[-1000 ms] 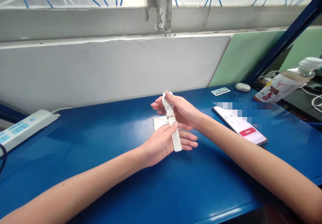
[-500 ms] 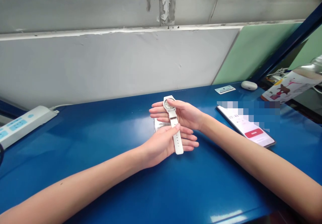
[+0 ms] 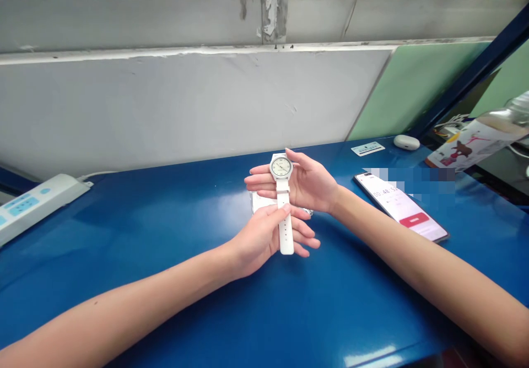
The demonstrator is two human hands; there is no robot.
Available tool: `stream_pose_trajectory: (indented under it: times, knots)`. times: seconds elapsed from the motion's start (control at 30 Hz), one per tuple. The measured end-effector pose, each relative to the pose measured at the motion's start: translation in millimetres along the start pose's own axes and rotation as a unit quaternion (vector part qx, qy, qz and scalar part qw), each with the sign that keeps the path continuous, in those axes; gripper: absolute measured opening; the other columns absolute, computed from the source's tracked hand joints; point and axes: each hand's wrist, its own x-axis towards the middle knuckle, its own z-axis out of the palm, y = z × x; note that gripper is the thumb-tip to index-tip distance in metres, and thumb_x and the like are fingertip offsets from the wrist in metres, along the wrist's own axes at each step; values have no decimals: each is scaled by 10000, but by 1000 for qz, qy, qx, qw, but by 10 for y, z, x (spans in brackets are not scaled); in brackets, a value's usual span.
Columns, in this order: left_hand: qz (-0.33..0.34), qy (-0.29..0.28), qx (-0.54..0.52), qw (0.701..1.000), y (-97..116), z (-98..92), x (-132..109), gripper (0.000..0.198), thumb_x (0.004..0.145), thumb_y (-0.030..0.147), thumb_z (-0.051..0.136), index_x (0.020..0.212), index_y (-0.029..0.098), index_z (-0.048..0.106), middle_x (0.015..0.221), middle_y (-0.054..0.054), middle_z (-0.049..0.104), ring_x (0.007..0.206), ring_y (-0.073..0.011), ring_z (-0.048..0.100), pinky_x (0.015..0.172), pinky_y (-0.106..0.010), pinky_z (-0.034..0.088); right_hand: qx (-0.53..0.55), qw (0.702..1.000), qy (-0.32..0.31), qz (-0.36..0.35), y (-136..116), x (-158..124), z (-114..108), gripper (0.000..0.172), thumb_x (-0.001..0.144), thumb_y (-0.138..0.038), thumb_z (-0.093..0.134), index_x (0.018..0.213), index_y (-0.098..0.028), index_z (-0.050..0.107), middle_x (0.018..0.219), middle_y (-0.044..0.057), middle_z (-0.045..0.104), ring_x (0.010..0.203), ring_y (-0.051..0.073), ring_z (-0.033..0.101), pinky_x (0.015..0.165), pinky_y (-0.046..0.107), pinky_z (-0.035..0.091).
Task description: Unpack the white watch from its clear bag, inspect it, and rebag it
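Observation:
A white wristwatch (image 3: 282,166) with a round dial lies face up across both palms, its strap stretched toward me. My left hand (image 3: 260,236) pinches the perforated strap (image 3: 286,233) under its thumb, while its other fingers spread out beneath. Behind the dial, my right hand (image 3: 312,183) is open and palm up. Its fingers extend flat under the watch head, and its thumb is raised beside the case. Partly hidden below the hands, a small clear-and-white packet (image 3: 258,200) rests on the blue table (image 3: 185,203).
To the right lies a phone (image 3: 407,205) showing a timer. Beyond it are a card (image 3: 367,148), a white earbud case (image 3: 406,142) and a tilted bottle (image 3: 475,139). A white power strip (image 3: 41,205) occupies the left side. The wall (image 3: 185,103) borders the table's far edge.
My right thumb has lifted off the dial and moved up beside the case, uncovering the face. The watch has turned slightly, its strap end shifting left.

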Motion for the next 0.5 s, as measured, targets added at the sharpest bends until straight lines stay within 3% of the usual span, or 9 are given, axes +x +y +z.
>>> stream_pose_trajectory:
  times: [0.27, 0.4, 0.5]
  knots:
    - [-7, 14, -6, 1000, 27, 49, -2, 289, 1021, 206, 443, 977, 51, 683, 974, -196, 753, 937, -278, 746, 876, -406, 564, 17, 1000, 11, 13, 6, 0, -8, 663, 1044, -443, 156, 1165, -29, 659, 1137, 189, 746, 1103, 229, 696, 1079, 372, 449]
    - [-24, 12, -25, 999, 65, 76, -3, 336, 1028, 215, 408, 955, 53, 692, 956, -193, 754, 930, -275, 745, 892, -412, 551, 17, 1000, 14, 10, 18, 1, -16, 676, 1045, -464, 144, 1159, -46, 663, 1146, 178, 745, 1117, 226, 687, 1067, 363, 456]
    - [-39, 20, -29, 999, 99, 106, -11, 360, 1031, 199, 383, 928, 47, 692, 918, -186, 754, 895, -266, 751, 870, -398, 560, 10, 1000, 13, 19, 16, 2, -20, 662, 1038, -453, 155, 1126, -53, 675, 1045, 164, 772, 1021, 219, 721, 1023, 356, 483]
